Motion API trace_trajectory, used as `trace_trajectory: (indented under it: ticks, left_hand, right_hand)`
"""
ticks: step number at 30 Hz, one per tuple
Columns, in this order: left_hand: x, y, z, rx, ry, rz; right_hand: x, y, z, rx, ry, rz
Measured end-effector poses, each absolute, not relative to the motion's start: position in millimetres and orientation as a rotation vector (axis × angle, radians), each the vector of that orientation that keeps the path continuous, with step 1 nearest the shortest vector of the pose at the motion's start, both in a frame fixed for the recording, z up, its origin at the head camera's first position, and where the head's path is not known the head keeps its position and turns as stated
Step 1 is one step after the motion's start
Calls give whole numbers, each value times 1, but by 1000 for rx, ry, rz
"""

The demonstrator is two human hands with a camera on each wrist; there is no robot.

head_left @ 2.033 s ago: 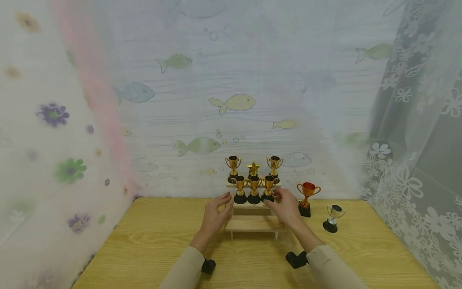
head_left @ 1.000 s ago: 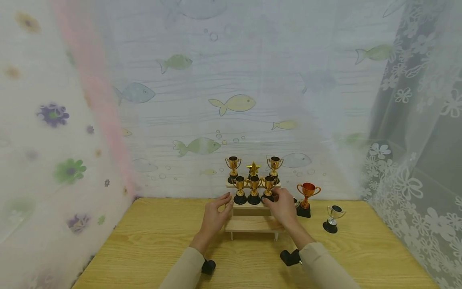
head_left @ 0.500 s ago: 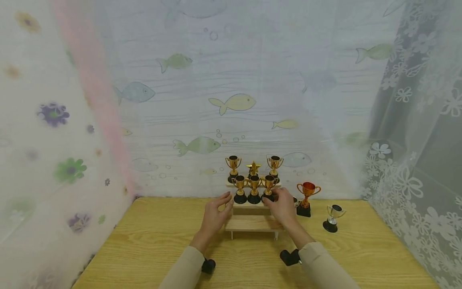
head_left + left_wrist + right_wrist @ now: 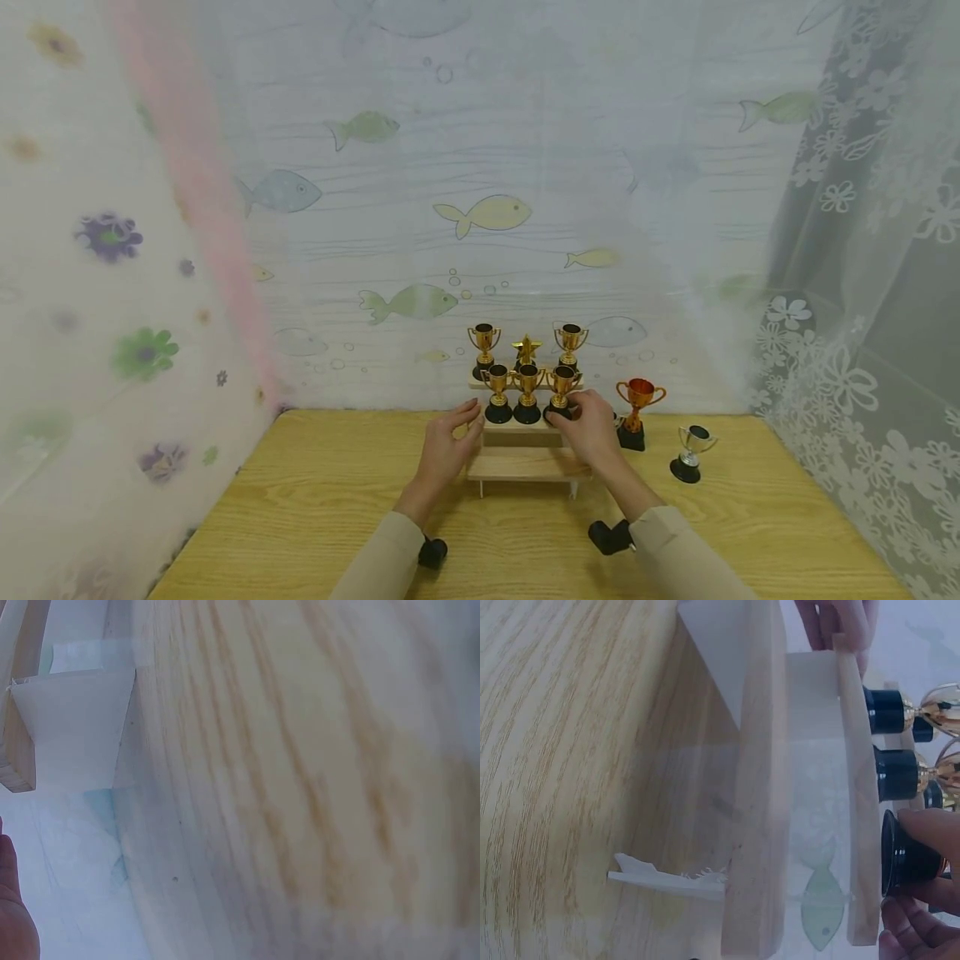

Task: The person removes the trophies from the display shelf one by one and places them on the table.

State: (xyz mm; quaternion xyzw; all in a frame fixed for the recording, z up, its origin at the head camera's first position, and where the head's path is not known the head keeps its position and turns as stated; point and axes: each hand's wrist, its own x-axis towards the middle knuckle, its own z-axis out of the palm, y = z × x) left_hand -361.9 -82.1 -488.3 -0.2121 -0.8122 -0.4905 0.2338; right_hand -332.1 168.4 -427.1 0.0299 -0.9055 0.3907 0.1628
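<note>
In the head view my right hand (image 4: 592, 429) pinches the black base of a gold trophy cup (image 4: 562, 381) on the middle step of a pale wooden tiered stand (image 4: 525, 464). That cup leans slightly right. Up close, the right wrist view shows thumb and fingers around its base (image 4: 911, 859), right at the step. Two matching gold cups stand upright on the same step, a middle one (image 4: 527, 381) and a left one (image 4: 498, 383). My left hand (image 4: 442, 450) holds the left end of this step between bent fingers and thumb.
On the top step stand a gold star trophy (image 4: 527, 348) and gold cups on the left (image 4: 485, 340) and right (image 4: 571, 340). A red-orange cup (image 4: 640, 400) and a silver cup (image 4: 690, 454) stand on the wooden table (image 4: 315, 500); another silver cup is partly hidden by my right hand.
The pinched gold cup has shifted slightly right, away from the middle cup, and leans a little. My right forearm has swung slightly right. My left hand stays in place.
</note>
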Motion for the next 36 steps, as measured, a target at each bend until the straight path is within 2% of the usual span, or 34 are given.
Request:
trace_trajectory:
  ticks: [36]
  left_hand:
    - [-362,-83,-488,-574,-2239,-1373]
  right_hand:
    - [-310,188,-428,132,-2596,1040]
